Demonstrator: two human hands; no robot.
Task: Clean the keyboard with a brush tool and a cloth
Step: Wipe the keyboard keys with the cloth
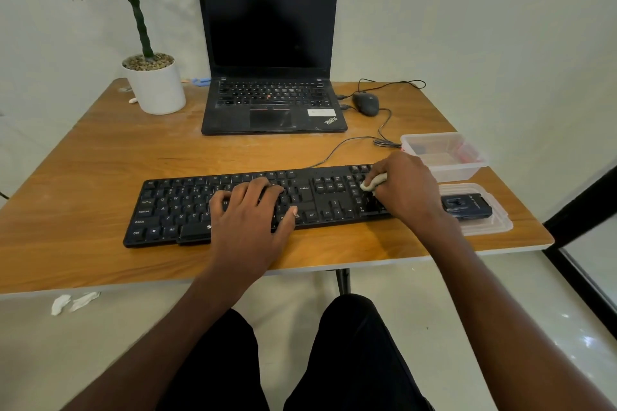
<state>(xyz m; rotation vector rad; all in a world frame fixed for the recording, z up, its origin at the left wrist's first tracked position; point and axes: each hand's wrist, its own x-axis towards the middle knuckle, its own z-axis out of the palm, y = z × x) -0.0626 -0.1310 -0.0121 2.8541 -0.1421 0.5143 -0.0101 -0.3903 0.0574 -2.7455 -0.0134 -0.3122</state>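
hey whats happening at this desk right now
A person seated at a wooden table is cleaning a black keyboard. Their left hand lies flat on the middle keys, steadying it, while the right hand grips a small pale cloth against the number pad. A dark tool lies on a plastic lid to the right, untouched.

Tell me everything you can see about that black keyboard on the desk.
The keyboard is a long, black, plastic-looking full-size board with white lettering, arrow keys and a number pad. It lies flat near the front edge of the wooden table, its cable running back toward the laptop. The left hand rests spread over its middle keys; the right hand presses a small whitish cloth onto the number pad end.
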